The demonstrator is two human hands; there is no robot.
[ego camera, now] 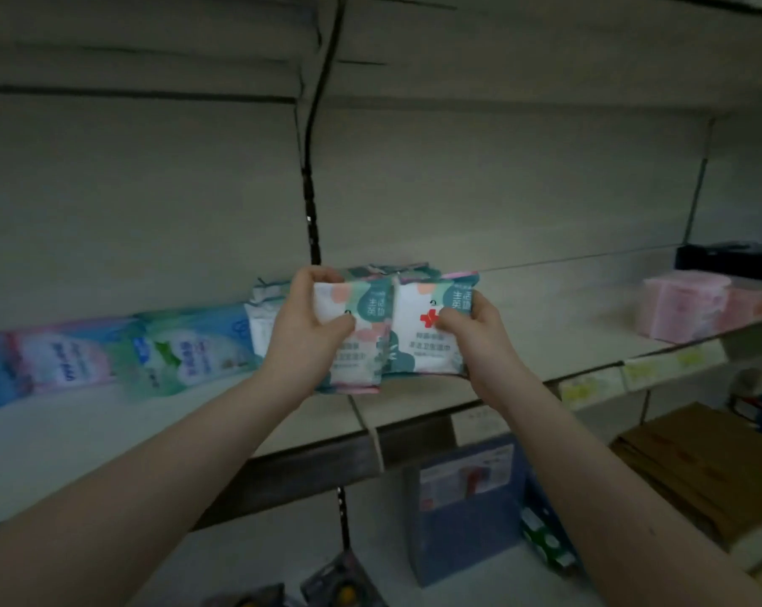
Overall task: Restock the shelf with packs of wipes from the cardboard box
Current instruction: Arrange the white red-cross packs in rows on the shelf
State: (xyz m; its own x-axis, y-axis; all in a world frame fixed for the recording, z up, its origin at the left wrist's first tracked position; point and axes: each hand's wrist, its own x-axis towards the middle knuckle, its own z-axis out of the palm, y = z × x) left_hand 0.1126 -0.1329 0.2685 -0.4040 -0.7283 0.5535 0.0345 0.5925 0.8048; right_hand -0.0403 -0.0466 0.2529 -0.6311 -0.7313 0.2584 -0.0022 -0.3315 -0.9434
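L hand [307, 328] fingers curled round a soft, flat plastic pack of wipes [363, 343]; R hand [480, 339] pinches 2nd pack [425, 348], red cross on it. Both white/teal, Chinese print blurred, upright at shelf [567, 326] front, before matching packs [388, 270]

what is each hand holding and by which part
The left hand grips a soft white-and-teal plastic pack of wipes by its left edge. The right hand grips a matching pack beside it by its right edge, thumb near the red cross.
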